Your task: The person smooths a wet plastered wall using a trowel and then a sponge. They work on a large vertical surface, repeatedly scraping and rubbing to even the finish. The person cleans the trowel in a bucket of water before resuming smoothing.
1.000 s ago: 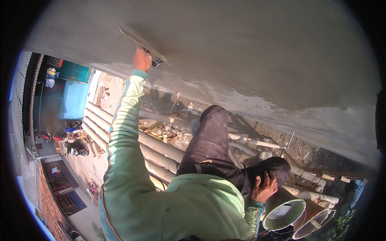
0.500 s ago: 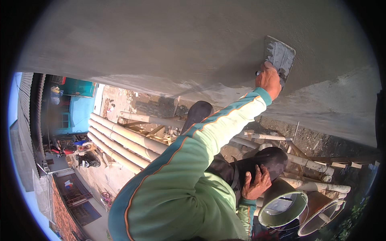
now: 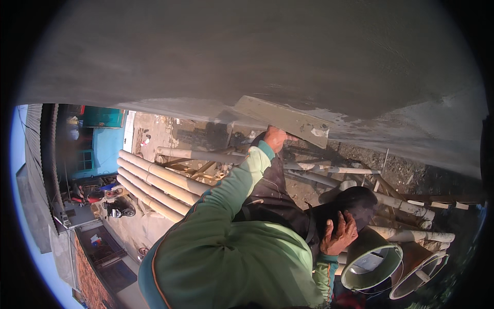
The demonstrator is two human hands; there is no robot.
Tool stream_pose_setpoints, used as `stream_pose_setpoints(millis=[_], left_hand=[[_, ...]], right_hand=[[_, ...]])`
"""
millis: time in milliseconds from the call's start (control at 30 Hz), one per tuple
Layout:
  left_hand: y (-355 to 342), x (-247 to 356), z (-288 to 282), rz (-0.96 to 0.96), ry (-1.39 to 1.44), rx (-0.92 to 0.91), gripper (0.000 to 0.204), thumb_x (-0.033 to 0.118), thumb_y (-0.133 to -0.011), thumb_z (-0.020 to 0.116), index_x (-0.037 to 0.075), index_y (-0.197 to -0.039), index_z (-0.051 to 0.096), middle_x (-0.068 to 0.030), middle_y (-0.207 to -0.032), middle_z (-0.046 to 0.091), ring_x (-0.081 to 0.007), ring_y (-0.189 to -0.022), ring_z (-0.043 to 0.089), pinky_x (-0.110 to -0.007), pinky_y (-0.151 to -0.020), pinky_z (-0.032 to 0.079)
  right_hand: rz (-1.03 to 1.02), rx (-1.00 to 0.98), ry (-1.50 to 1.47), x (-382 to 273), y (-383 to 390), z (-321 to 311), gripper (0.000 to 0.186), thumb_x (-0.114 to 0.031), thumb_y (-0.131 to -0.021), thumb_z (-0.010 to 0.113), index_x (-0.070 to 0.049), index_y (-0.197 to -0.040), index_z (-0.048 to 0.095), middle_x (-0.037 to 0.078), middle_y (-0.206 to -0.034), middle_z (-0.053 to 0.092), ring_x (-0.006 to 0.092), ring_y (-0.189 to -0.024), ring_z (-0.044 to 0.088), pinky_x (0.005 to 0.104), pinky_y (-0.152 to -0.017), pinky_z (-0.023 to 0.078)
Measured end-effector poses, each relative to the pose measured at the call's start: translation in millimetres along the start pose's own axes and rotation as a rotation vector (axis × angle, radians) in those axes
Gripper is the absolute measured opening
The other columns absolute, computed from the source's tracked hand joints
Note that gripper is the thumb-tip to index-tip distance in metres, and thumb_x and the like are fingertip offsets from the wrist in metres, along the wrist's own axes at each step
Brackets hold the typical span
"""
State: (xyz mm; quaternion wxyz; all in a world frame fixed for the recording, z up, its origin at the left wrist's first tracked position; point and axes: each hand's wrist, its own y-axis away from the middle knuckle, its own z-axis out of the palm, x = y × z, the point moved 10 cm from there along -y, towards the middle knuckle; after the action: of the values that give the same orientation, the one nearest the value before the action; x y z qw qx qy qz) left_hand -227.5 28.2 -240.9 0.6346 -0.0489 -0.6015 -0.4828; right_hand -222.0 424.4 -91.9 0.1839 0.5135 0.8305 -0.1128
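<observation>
My left hand [image 3: 276,139] grips a broad, flat trowel [image 3: 296,119], whose long blade is streaked with grey material and held at the lower part of a grey plastered wall [image 3: 247,56]. Its handle is hidden by my fingers. My right hand [image 3: 338,234] rests with fingers apart and bent over the dark trousers on my knee [image 3: 355,201]. Just beside it hang or stand two buckets, a pale green one [image 3: 370,268] with something flat inside and a brownish one [image 3: 417,275] with a stick-like handle across its mouth.
I am high above the ground on a scaffold of pale round poles [image 3: 154,185], with more poles crossing at right. Rubble lies below along the wall. At left are a corrugated roof [image 3: 36,154], a blue building [image 3: 103,144], a parked motorbike [image 3: 118,208] and a brick wall [image 3: 92,273].
My left hand swept the trowel from the upper left to the right, then down and leftward, turning the blade nearly level. My right hand stays on my knee.
</observation>
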Motion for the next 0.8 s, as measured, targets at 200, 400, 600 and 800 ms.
stream_pose_setpoints(millis=[200,400,600,800], left_hand=[[-49,-7,-167,-0.071,-0.007,0.224,0.032,0.004,-0.104,0.053,0.002,-0.135,0.055,-0.0161,-0.133,0.064,-0.0334,-0.110,0.070,-0.045,-0.077,0.066],[-136,-60,-133,-0.216,0.179,0.132,0.026,-0.003,-0.100,0.053,0.002,-0.125,0.055,-0.0142,-0.116,0.066,-0.0353,-0.105,0.072,-0.048,-0.073,0.066],[-93,56,-52,-0.088,0.262,0.155,0.028,-0.004,-0.098,0.056,0.003,-0.122,0.044,-0.0144,-0.111,0.060,-0.0322,-0.097,0.074,-0.044,-0.061,0.065],[80,307,109,0.698,0.079,-0.561,0.016,0.005,-0.102,0.057,-0.008,-0.108,0.065,-0.0148,-0.119,0.065,-0.0285,-0.101,0.071,-0.042,-0.076,0.065]], right_hand=[[-0.019,-0.037,0.101,-11,-10,4,0.043,-0.043,-0.097,0.065,-0.010,-0.124,0.074,0.012,-0.134,0.064,0.0340,-0.126,0.057,0.0496,-0.107,0.036],[-0.056,-0.045,0.167,-20,-20,3,0.041,-0.041,-0.096,0.067,-0.013,-0.125,0.074,0.012,-0.133,0.064,0.0340,-0.126,0.058,0.0497,-0.108,0.036],[-0.044,-0.037,0.120,-13,-15,7,0.043,-0.042,-0.095,0.069,-0.013,-0.127,0.073,0.012,-0.134,0.064,0.0343,-0.128,0.057,0.0502,-0.108,0.036],[-0.013,-0.013,0.092,-10,-5,2,0.044,-0.041,-0.096,0.067,-0.011,-0.127,0.072,0.013,-0.134,0.064,0.0341,-0.126,0.057,0.0495,-0.106,0.035]])
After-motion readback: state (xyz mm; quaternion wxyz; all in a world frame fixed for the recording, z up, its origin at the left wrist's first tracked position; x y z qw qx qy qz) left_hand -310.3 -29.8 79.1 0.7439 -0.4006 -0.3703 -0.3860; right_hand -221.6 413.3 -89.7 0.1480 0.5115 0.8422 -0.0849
